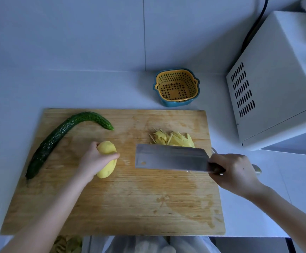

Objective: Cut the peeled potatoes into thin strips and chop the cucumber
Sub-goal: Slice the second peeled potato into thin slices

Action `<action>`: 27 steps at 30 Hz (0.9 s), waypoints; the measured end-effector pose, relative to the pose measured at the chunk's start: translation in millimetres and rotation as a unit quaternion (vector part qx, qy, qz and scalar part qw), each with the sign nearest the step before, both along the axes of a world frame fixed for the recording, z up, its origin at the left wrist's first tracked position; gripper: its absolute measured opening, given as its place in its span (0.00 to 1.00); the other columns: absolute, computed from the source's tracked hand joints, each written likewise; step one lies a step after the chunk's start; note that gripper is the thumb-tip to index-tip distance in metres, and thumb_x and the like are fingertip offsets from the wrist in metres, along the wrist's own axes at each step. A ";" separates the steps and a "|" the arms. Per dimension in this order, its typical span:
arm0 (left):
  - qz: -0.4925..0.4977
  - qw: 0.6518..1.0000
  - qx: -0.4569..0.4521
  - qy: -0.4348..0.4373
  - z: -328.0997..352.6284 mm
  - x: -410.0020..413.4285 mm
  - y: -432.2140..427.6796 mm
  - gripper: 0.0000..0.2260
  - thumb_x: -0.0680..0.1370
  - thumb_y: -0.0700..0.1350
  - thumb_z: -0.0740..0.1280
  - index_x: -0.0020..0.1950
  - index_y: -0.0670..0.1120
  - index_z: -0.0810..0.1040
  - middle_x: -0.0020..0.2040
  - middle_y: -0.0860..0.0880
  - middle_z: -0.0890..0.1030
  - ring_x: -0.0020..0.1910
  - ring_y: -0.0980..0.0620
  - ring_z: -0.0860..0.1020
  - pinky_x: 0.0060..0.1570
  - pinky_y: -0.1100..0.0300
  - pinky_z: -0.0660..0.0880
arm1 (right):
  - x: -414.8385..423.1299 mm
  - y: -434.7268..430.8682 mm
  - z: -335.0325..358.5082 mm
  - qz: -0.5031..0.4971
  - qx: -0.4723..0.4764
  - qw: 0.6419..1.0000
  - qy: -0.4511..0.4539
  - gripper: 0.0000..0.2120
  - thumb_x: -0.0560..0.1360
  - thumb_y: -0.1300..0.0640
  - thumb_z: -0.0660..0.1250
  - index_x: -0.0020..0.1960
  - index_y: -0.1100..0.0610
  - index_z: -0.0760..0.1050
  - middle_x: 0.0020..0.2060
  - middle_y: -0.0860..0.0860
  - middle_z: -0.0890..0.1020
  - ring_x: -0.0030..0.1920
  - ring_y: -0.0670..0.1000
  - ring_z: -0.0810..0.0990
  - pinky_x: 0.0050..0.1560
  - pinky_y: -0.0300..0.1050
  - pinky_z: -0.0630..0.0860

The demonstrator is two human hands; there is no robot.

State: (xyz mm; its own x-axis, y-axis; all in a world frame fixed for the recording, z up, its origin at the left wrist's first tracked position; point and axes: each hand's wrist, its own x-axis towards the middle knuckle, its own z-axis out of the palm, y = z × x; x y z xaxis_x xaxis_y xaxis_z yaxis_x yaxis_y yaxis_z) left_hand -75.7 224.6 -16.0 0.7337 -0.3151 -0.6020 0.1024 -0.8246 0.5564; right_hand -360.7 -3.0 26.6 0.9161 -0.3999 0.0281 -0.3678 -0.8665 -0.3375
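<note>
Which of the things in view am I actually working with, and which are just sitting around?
In the job: potato, strips, cucumber, cleaver, board; left hand holds potato, right hand holds cleaver.
Lying about: colander, microwave.

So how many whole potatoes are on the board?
1: a potato gripped by the left hand, between cucumber and cleaver. Strips lie beyond the cleaver, which may hide more.
</note>
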 end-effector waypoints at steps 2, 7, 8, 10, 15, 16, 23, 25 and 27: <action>-0.015 1.000 0.011 -0.002 -1.5 -3.6 -7.6 0.31 0.69 0.52 0.75 0.66 0.45 0.64 0.53 0.47 0.72 0.49 0.46 0.73 0.46 0.52 0.72 | -2.7 3.3 2.1 0.010 -0.021 1.000 -0.003 0.08 0.54 0.66 0.64 0.31 0.56 0.74 0.21 0.47 0.71 0.21 0.52 0.68 0.24 0.34 0.62; -0.051 0.998 0.033 -0.007 -9.1 -7.0 -5.6 0.39 0.67 0.58 0.76 0.69 0.47 0.59 0.63 0.44 0.69 0.55 0.44 0.73 0.51 0.49 0.74 | -11.3 17.5 -1.7 -0.070 0.069 0.995 0.020 0.11 0.58 0.65 0.74 0.35 0.53 0.77 0.21 0.44 0.73 0.21 0.47 0.69 0.23 0.32 0.64; -0.049 0.999 0.023 0.006 -9.0 -7.9 -4.6 0.40 0.67 0.57 0.76 0.70 0.48 0.59 0.63 0.44 0.69 0.56 0.44 0.73 0.50 0.49 0.75 | -11.4 23.2 -0.6 -0.103 0.111 0.988 0.023 0.10 0.62 0.63 0.74 0.38 0.52 0.77 0.21 0.43 0.72 0.22 0.48 0.70 0.24 0.30 0.63; -0.024 0.998 -0.004 0.050 -6.7 -9.9 -3.9 0.39 0.68 0.54 0.76 0.71 0.52 0.58 0.62 0.47 0.68 0.56 0.44 0.72 0.46 0.50 0.77 | -7.6 37.6 -2.1 -0.133 0.209 0.969 0.018 0.07 0.71 0.61 0.69 0.37 0.50 0.75 0.21 0.44 0.70 0.23 0.47 0.67 0.25 0.31 0.62; 0.001 0.997 -0.041 0.073 -1.8 -16.6 -5.6 0.37 0.67 0.51 0.77 0.70 0.53 0.59 0.59 0.48 0.69 0.53 0.45 0.73 0.37 0.53 0.77 | 23.1 71.7 -3.9 -0.138 0.275 0.950 0.047 0.13 0.76 0.58 0.61 0.33 0.59 0.67 0.24 0.48 0.67 0.26 0.46 0.63 0.29 0.39 0.62; -0.003 0.997 -0.041 0.070 -2.4 -19.3 -5.0 0.38 0.67 0.51 0.77 0.69 0.53 0.59 0.59 0.48 0.69 0.53 0.45 0.73 0.36 0.54 0.78 | 30.7 77.2 -4.1 -0.135 0.271 0.951 0.059 0.13 0.76 0.57 0.61 0.33 0.58 0.66 0.24 0.48 0.68 0.26 0.46 0.64 0.29 0.39 0.61; 0.022 0.991 -0.080 0.102 -8.6 -40.5 3.1 0.39 0.64 0.55 0.78 0.68 0.55 0.59 0.64 0.45 0.66 0.57 0.43 0.74 0.33 0.55 0.80 | 62.5 111.4 -18.3 -0.136 0.241 0.955 0.107 0.13 0.77 0.54 0.59 0.35 0.56 0.70 0.26 0.48 0.72 0.27 0.48 0.69 0.28 0.39 0.63; 0.059 0.978 -0.127 0.157 -6.3 -39.8 3.8 0.33 0.69 0.51 0.76 0.67 0.53 0.61 0.62 0.46 0.69 0.55 0.45 0.76 0.35 0.55 0.81 | 65.2 116.1 -22.0 -0.137 0.240 0.953 0.125 0.13 0.77 0.54 0.58 0.35 0.55 0.69 0.25 0.47 0.71 0.26 0.47 0.68 0.27 0.39 0.65; 0.078 0.967 -0.157 0.186 -5.3 -36.7 3.8 0.26 0.73 0.47 0.73 0.65 0.52 0.63 0.60 0.46 0.70 0.54 0.45 0.77 0.36 0.56 0.80 | 66.7 117.5 -23.3 -0.140 0.238 0.951 0.136 0.14 0.78 0.53 0.57 0.36 0.57 0.70 0.26 0.48 0.72 0.27 0.49 0.71 0.30 0.43 0.70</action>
State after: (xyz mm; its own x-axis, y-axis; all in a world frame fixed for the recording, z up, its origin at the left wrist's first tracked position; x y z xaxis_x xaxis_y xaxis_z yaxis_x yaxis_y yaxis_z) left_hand -112.4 228.5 -21.3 0.5388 -0.4275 -0.7259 0.4534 -0.5791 0.6776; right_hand -294.0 114.5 3.3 0.7192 -0.5369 -0.4410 -0.6918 -0.4941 -0.5266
